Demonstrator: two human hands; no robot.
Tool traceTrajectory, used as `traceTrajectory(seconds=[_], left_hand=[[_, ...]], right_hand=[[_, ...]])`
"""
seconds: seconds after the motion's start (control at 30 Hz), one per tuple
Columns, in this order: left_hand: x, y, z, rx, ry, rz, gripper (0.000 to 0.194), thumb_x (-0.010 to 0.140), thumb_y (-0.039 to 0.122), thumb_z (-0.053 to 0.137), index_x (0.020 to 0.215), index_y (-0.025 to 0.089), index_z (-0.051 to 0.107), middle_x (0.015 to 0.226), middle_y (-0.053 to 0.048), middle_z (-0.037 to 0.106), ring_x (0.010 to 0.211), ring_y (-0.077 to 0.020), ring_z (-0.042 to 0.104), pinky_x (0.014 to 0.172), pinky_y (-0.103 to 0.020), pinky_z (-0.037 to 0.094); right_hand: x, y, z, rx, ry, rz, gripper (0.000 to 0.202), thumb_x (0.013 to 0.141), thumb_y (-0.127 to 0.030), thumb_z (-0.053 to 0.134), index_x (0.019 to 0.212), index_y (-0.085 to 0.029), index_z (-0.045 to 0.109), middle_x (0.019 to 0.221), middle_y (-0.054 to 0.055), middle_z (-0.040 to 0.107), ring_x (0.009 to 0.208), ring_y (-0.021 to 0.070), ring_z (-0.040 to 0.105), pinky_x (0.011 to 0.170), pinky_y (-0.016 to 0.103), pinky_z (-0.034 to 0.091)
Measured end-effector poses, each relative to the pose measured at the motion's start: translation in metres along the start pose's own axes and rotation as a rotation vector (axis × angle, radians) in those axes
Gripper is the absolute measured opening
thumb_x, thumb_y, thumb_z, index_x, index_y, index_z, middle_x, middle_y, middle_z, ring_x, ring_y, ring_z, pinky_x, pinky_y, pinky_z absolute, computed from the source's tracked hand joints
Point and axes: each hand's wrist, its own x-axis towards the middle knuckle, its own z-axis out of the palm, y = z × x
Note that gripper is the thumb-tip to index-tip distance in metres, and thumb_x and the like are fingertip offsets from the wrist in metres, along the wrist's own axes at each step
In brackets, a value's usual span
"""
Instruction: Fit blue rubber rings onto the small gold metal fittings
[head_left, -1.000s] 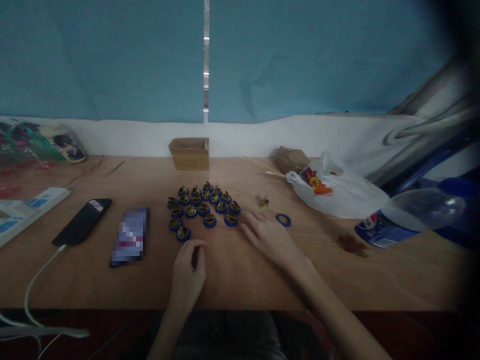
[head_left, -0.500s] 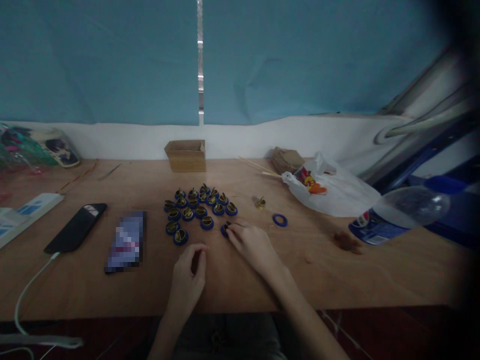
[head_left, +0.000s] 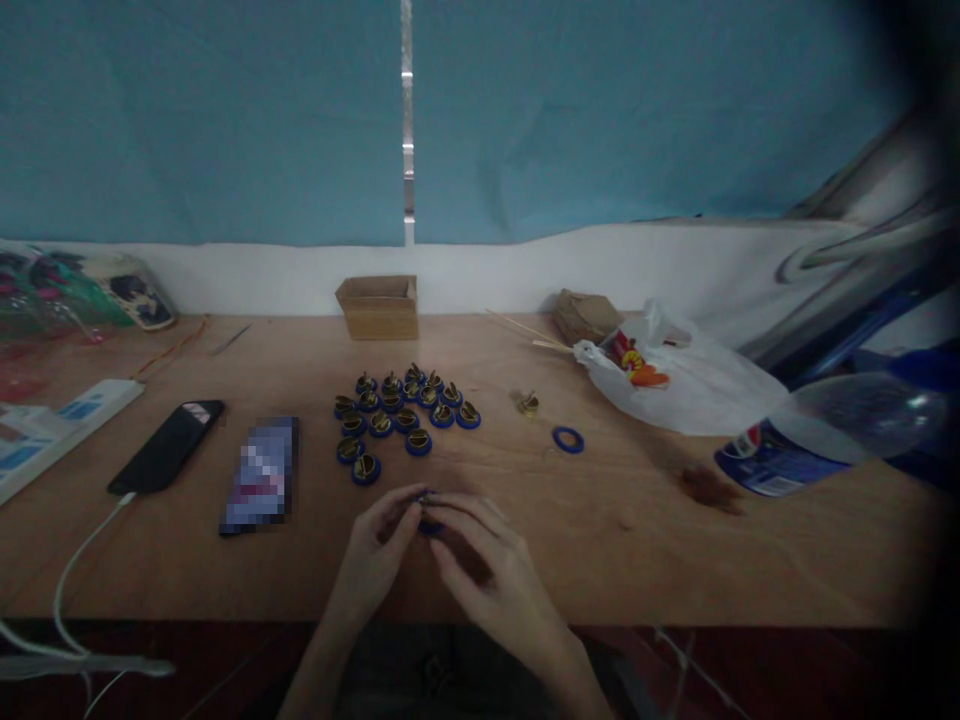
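Note:
Between the fingertips of both hands, near the front of the table, is a small brass piece with a blue ring (head_left: 429,525), partly covered by the fingers. My left hand (head_left: 373,543) pinches it from the left. From the other side, my right hand (head_left: 491,560) grips it with thumb and fingers. Just beyond my hands sits a cluster of several like blue-ringed brass pieces (head_left: 381,423), their upright flaps showing. Off to the right lie a brass piece without a ring (head_left: 528,404) and a loose blue ring (head_left: 568,439).
A small open cardboard box (head_left: 381,318) stands at the back. On the left are a power strip (head_left: 71,430), a black phone (head_left: 166,447) on a cable and a pixelated packet (head_left: 261,475). To the right are a white plastic bag (head_left: 697,385) and a plastic bottle (head_left: 795,440).
My right hand has drawn a blue-ringed brass piece from the cluster's near right side toward me. My left hand has closed on it too. The view has shifted slightly.

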Motion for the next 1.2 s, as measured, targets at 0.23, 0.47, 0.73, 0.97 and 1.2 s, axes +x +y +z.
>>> traceTrajectory(seconds=[0.23, 0.47, 0.73, 0.97, 1.2], left_hand=[[0.000, 0.001, -0.002, -0.167, 0.076, -0.021, 0.040, 0.081, 0.034, 0.065, 0.117, 0.017, 0.061, 0.117, -0.011, 0.068, 0.108, -0.0244, 0.064, 0.089, -0.035, 0.053], [-0.003, 0.008, -0.003, -0.097, -0.016, 0.029, 0.039, 0.084, 0.036, 0.061, 0.118, 0.016, 0.063, 0.122, -0.013, 0.066, 0.117, -0.0269, 0.059, 0.102, -0.041, 0.046], [-0.004, 0.008, 0.001, -0.099, 0.012, 0.089, 0.029, 0.077, 0.023, 0.069, 0.105, 0.017, 0.064, 0.111, -0.010, 0.071, 0.105, -0.0221, 0.066, 0.094, -0.034, 0.051], [-0.007, 0.010, 0.003, -0.114, -0.053, 0.062, 0.026, 0.076, 0.019, 0.070, 0.102, 0.017, 0.065, 0.115, -0.011, 0.069, 0.112, -0.0249, 0.063, 0.097, -0.038, 0.050], [-0.008, 0.011, 0.005, -0.135, -0.095, 0.041, 0.034, 0.068, 0.015, 0.077, 0.100, 0.018, 0.066, 0.111, -0.010, 0.071, 0.108, -0.0251, 0.065, 0.098, -0.040, 0.050]], right_hand=[[-0.007, 0.007, 0.013, 0.221, 0.247, 0.233, 0.011, 0.091, -0.022, 0.051, 0.099, -0.023, 0.059, 0.104, 0.006, 0.067, 0.097, 0.0182, 0.063, 0.084, 0.032, 0.051], [0.004, 0.019, 0.023, 0.199, 0.201, 0.321, 0.015, 0.089, -0.029, 0.056, 0.103, -0.023, 0.058, 0.090, 0.002, 0.066, 0.080, 0.0158, 0.063, 0.072, 0.028, 0.051], [-0.003, 0.023, 0.027, 0.277, 0.168, 0.270, 0.024, 0.088, -0.025, 0.058, 0.111, -0.024, 0.053, 0.093, 0.002, 0.064, 0.079, 0.0149, 0.063, 0.071, 0.029, 0.052], [-0.005, 0.018, 0.026, 0.257, 0.184, 0.255, 0.020, 0.088, -0.023, 0.057, 0.108, -0.025, 0.055, 0.096, 0.003, 0.064, 0.083, 0.0157, 0.064, 0.073, 0.029, 0.053], [-0.009, 0.019, 0.029, 0.219, 0.274, 0.258, 0.015, 0.089, -0.020, 0.056, 0.104, -0.025, 0.055, 0.094, 0.003, 0.064, 0.082, 0.0156, 0.064, 0.073, 0.029, 0.054]])
